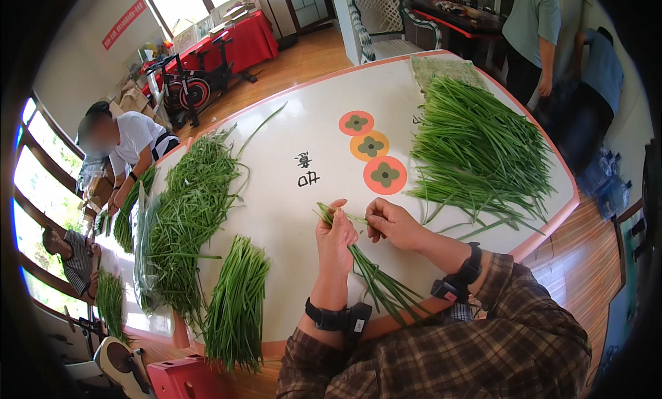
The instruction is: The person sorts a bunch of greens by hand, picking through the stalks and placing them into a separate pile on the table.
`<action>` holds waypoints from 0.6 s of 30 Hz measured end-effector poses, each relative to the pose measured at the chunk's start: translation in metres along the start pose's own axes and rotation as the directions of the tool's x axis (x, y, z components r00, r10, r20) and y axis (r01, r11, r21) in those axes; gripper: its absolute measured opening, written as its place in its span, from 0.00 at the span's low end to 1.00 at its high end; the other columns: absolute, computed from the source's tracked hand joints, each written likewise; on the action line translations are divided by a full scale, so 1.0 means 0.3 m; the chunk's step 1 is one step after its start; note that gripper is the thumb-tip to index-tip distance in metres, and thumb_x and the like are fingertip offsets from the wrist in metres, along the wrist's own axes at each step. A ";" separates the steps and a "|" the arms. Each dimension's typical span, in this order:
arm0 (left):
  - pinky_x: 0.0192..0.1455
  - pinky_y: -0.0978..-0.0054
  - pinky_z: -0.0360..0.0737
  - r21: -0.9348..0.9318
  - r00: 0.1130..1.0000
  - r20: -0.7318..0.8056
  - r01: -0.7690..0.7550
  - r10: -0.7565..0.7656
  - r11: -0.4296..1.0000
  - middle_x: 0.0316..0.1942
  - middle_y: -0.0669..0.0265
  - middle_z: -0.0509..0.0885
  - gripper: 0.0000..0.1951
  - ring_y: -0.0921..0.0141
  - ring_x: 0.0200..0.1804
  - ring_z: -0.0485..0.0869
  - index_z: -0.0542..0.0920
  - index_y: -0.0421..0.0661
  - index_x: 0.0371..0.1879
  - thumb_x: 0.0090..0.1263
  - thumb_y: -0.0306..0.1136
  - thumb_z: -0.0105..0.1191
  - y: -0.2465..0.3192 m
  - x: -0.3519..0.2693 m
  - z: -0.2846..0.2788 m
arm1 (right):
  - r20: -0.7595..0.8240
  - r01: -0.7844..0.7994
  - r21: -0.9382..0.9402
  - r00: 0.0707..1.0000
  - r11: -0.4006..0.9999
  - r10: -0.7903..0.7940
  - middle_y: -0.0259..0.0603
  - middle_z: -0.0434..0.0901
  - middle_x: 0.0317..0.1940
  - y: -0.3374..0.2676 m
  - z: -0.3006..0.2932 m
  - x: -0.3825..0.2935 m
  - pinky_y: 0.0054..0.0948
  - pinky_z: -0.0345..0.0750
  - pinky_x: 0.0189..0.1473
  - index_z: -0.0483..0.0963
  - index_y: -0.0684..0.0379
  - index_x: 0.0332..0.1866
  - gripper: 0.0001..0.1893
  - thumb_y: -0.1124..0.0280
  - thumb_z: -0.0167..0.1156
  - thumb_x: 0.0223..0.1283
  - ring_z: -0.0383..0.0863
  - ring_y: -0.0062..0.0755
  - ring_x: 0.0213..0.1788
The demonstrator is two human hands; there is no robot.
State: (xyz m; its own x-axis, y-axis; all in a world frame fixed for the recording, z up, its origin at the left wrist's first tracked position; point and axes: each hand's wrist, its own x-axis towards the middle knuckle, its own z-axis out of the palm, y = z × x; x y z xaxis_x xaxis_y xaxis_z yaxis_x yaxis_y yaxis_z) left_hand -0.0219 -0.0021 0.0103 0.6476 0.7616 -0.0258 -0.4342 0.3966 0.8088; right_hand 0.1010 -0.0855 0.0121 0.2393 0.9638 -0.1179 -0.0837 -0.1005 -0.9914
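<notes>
A small bunch of garlic chives (380,280) is gripped in my left hand (337,233), its long green leaves trailing down towards the table's near edge. Pale stem ends stick out above my left thumb. Close on the right, my right hand (388,220) pinches a thin stem between thumb and fingers. A large heap of chives (476,140) lies on the right of the white table (295,218), partly on a printed sheet (445,71). Left of my hands a neat pile of chives (238,301) hangs over the near edge. Beyond it is a tangled heap of green leaves (194,208).
Clear plastic (145,249) lies along the tangled heap. Two people (137,140) (77,262) handle greens at an adjoining table on the left. Two more people (532,32) (600,78) are at the upper right. A red box (181,378) stands below the near edge.
</notes>
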 end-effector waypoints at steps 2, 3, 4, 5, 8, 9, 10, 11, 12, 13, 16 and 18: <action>0.18 0.85 0.53 0.009 1.000 0.008 -0.009 0.009 1.000 0.12 0.78 0.57 0.11 0.83 0.15 0.53 0.71 0.45 0.39 0.69 0.40 0.45 -0.006 -0.002 -0.003 | 0.014 0.006 -0.022 1.000 1.000 -0.005 0.31 0.74 0.23 0.005 0.004 -0.001 0.18 0.67 0.28 0.64 0.58 0.36 0.05 0.69 0.46 0.64 0.73 0.18 0.25; 0.18 0.85 0.53 0.009 1.000 0.001 -0.019 0.019 1.000 0.12 0.79 0.57 0.11 0.83 0.15 0.53 0.71 0.45 0.37 0.70 0.40 0.44 -0.010 -0.003 -0.002 | 0.019 0.016 -0.038 1.000 0.999 -0.015 0.32 0.74 0.23 0.009 0.005 -0.003 0.19 0.68 0.28 0.64 0.59 0.37 0.06 0.68 0.47 0.63 0.73 0.19 0.25; 0.18 0.84 0.53 0.010 1.000 -0.005 -0.027 0.027 1.000 0.12 0.79 0.57 0.11 0.83 0.15 0.53 0.71 0.45 0.36 0.70 0.40 0.44 -0.015 -0.003 -0.001 | 0.022 0.026 -0.053 0.999 0.998 -0.025 0.33 0.74 0.23 0.013 0.005 -0.005 0.20 0.69 0.28 0.65 0.60 0.37 0.08 0.67 0.47 0.63 0.74 0.19 0.25; 0.18 0.84 0.53 -0.001 0.999 -0.015 -0.029 0.029 1.000 0.12 0.78 0.57 0.11 0.83 0.15 0.53 0.70 0.45 0.34 0.70 0.40 0.44 -0.018 -0.002 -0.001 | 0.031 0.026 -0.108 0.999 0.994 -0.023 0.34 0.74 0.22 0.016 0.004 -0.005 0.22 0.69 0.28 0.66 0.61 0.37 0.08 0.66 0.48 0.63 0.73 0.21 0.25; 0.19 0.83 0.55 -0.015 0.999 -0.039 -0.028 0.028 0.999 0.14 0.77 0.59 0.11 0.82 0.17 0.56 0.69 0.47 0.32 0.70 0.41 0.43 -0.020 0.005 -0.005 | 0.069 0.059 -0.304 0.997 0.951 -0.040 0.36 0.73 0.20 0.006 -0.017 -0.015 0.24 0.69 0.28 0.69 0.61 0.37 0.10 0.64 0.49 0.62 0.72 0.23 0.24; 0.21 0.83 0.57 -0.010 0.998 -0.053 -0.031 0.030 0.999 0.15 0.76 0.62 0.11 0.81 0.18 0.59 0.69 0.47 0.32 0.70 0.42 0.43 -0.018 0.007 -0.018 | 0.102 0.093 -0.393 0.993 0.915 -0.057 0.36 0.72 0.20 -0.010 -0.029 -0.019 0.23 0.68 0.28 0.70 0.61 0.37 0.10 0.65 0.49 0.62 0.70 0.22 0.23; 0.22 0.83 0.60 -0.004 0.997 -0.066 -0.032 0.032 0.999 0.17 0.75 0.65 0.11 0.81 0.20 0.62 0.69 0.48 0.32 0.70 0.42 0.42 -0.018 0.011 -0.024 | 0.136 0.125 -0.477 0.988 0.870 -0.068 0.36 0.72 0.19 -0.023 -0.044 -0.023 0.23 0.68 0.28 0.71 0.61 0.37 0.10 0.65 0.49 0.62 0.69 0.22 0.23; 0.26 0.81 0.63 0.033 0.987 -0.148 -0.060 0.064 0.998 0.20 0.73 0.67 0.11 0.79 0.24 0.66 0.69 0.48 0.32 0.70 0.43 0.42 -0.023 0.015 -0.020 | 0.139 0.131 -0.508 0.988 0.852 -0.069 0.37 0.71 0.19 -0.030 -0.062 -0.025 0.24 0.68 0.28 0.72 0.61 0.36 0.10 0.65 0.49 0.62 0.69 0.23 0.23; 0.31 0.79 0.66 0.069 0.968 -0.229 -0.091 0.105 0.993 0.22 0.72 0.69 0.11 0.78 0.27 0.69 0.68 0.49 0.32 0.70 0.43 0.41 -0.021 0.016 -0.009 | 0.148 0.141 -0.542 0.986 0.829 -0.072 0.38 0.71 0.18 -0.042 -0.080 -0.026 0.24 0.68 0.28 0.72 0.62 0.35 0.11 0.64 0.50 0.61 0.69 0.24 0.22; 0.35 0.77 0.70 0.109 0.940 -0.306 -0.120 0.148 0.987 0.25 0.71 0.72 0.12 0.77 0.31 0.72 0.68 0.49 0.31 0.71 0.44 0.40 -0.017 0.017 -0.001 | 0.157 0.151 -0.575 0.985 0.804 -0.073 0.38 0.70 0.18 -0.054 -0.105 -0.029 0.25 0.68 0.28 0.72 0.62 0.34 0.11 0.64 0.50 0.61 0.69 0.25 0.22; 0.49 0.68 0.71 -0.108 0.975 -0.213 -0.090 0.066 0.990 0.33 0.68 0.75 0.12 0.71 0.41 0.74 0.67 0.51 0.31 0.71 0.45 0.40 0.001 0.028 -0.017 | 0.053 0.066 -0.393 0.997 0.917 -0.049 0.33 0.68 0.18 -0.096 -0.215 -0.051 0.23 0.65 0.27 0.72 0.60 0.33 0.13 0.60 0.49 0.62 0.67 0.22 0.23; 0.52 0.66 0.70 -0.205 0.969 -0.239 -0.115 0.064 0.972 0.32 0.69 0.75 0.12 0.68 0.42 0.74 0.67 0.51 0.31 0.71 0.45 0.39 0.003 0.040 -0.076 | -0.025 0.103 -0.109 0.994 0.989 -0.107 0.28 0.66 0.19 -0.118 -0.287 -0.068 0.18 0.63 0.25 0.71 0.60 0.32 0.13 0.61 0.47 0.64 0.63 0.17 0.22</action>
State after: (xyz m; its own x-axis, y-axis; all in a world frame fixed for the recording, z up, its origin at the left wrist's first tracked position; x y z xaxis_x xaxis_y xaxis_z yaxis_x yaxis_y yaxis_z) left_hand -0.0288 0.0191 -0.0026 0.4495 0.8860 -0.1134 -0.6249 0.4026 0.6689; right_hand 0.1823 -0.1228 0.0446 0.2710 0.9625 -0.0130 0.0475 -0.0269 -0.9985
